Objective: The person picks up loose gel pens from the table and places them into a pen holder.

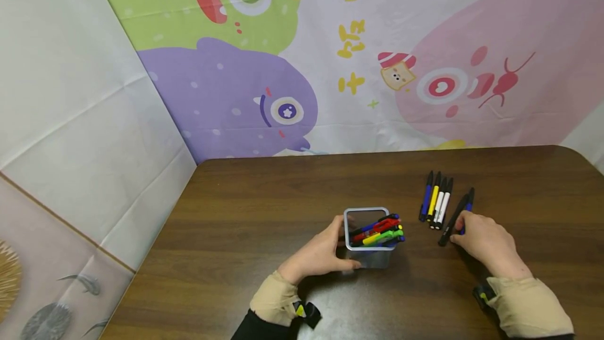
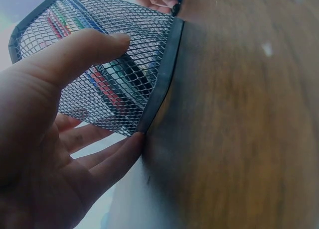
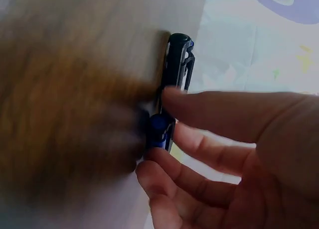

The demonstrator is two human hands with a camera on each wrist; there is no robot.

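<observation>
we find a blue pen [image 1: 469, 204] at the right of the table [image 1: 226, 256], its end between the curled thumb and fingers of the right hand [image 1: 488, 240], which seem to pinch it there for control; a black pen [image 1: 452, 223] slants close against the fingertips. just beside, four pens [image 1: 432, 203] lie in a row, probably to be told apart easily. the left hand [image 1: 321, 253], thumb spread from fingers, grips the mesh pen holder [image 1: 377, 260], we judge to steady it under its leaning pens [image 1: 377, 230].
</observation>
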